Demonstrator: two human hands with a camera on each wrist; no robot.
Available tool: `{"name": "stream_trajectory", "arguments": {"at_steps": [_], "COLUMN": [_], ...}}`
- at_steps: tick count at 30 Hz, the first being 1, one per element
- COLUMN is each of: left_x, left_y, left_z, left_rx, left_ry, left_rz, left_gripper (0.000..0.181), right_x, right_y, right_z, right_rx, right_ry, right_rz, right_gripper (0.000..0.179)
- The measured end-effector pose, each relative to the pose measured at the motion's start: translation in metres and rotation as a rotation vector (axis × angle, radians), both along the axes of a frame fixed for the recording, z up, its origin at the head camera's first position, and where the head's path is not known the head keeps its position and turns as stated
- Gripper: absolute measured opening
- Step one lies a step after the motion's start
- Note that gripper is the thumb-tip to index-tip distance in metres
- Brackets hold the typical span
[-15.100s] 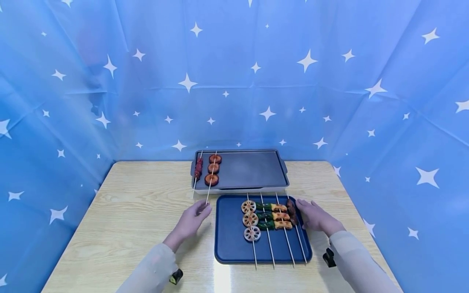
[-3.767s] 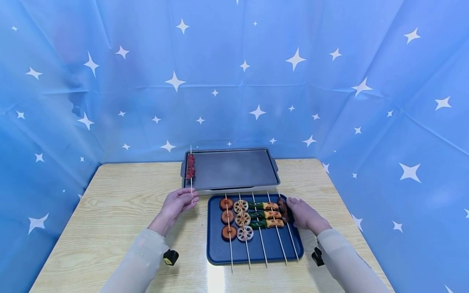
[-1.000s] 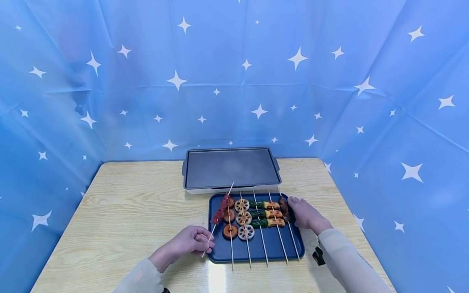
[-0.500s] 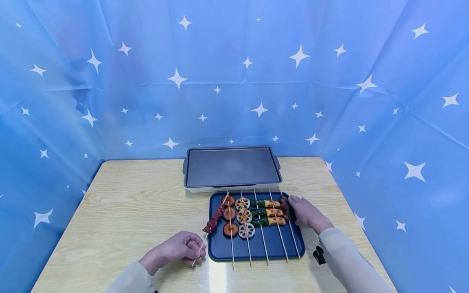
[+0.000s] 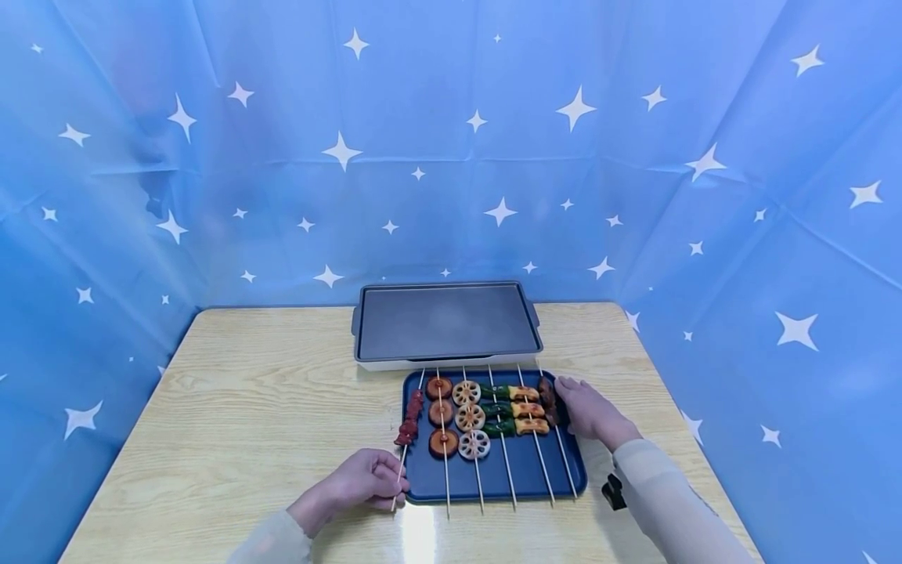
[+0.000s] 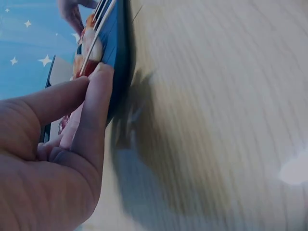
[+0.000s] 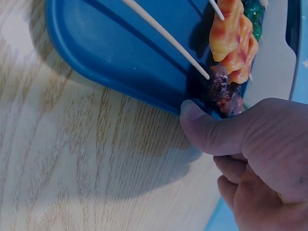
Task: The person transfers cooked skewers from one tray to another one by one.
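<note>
My left hand (image 5: 362,479) pinches the bare lower end of a red meat skewer (image 5: 410,419) between thumb and fingers. That skewer lies along the left side of the blue tray (image 5: 423,479), its tip over the tray's far edge. Beside it, from left to right, are skewers of round brown-orange slices (image 5: 441,412), lotus root (image 5: 470,416), green pepper (image 5: 499,428), yellow browned pieces (image 5: 532,425) and dark meat (image 5: 547,403). My right hand (image 5: 595,411) rests at the tray's right edge. In the right wrist view its thumb (image 7: 211,132) touches the rim, its other fingers loosely bent outside.
Behind the tray stands a dark rectangular griddle (image 5: 447,321) on a white base, with nothing on its plate. Both stand on a light wooden table (image 5: 268,392). A blue curtain with white stars (image 5: 423,157) hangs around the table's back and sides.
The round-slice skewer, then the red meat skewer, went from griddle to tray by my left hand. In the last second the meat skewer swung from slanted across the slices to nearly parallel.
</note>
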State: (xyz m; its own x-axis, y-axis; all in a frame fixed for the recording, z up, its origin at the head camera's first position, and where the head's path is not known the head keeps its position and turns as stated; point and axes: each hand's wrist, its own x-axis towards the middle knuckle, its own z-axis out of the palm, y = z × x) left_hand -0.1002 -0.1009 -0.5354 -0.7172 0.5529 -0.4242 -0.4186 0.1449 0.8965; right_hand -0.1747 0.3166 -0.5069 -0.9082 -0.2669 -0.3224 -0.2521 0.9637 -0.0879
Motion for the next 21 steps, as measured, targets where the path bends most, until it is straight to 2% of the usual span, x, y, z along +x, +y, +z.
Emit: {"name": "stream_trajectory", "arguments": {"at_steps": [4, 14, 21], "left_x": [0.002, 0.009, 0.006], "left_y": [0.011, 0.027, 0.033], "left_z": [-0.005, -0.006, -0.007], "left_rx": [0.008, 0.003, -0.077], "left_ry": [-0.014, -0.032, 0.041], "left_rz": [0.023, 0.107, 0.124], "left_gripper": [0.024, 0.026, 0.023], "right_x": [0.0, 0.001, 0.001], "right_y": [0.0, 0.0, 0.001], "right_z": [-0.001, -0.001, -0.001], "right_rx": [0.004, 0.004, 0.004], "right_ry": [-0.002, -0.003, 0.002], "right_rz": [0.001, -0.009, 0.001], "right_gripper": [0.078, 0.077, 0.078]}}
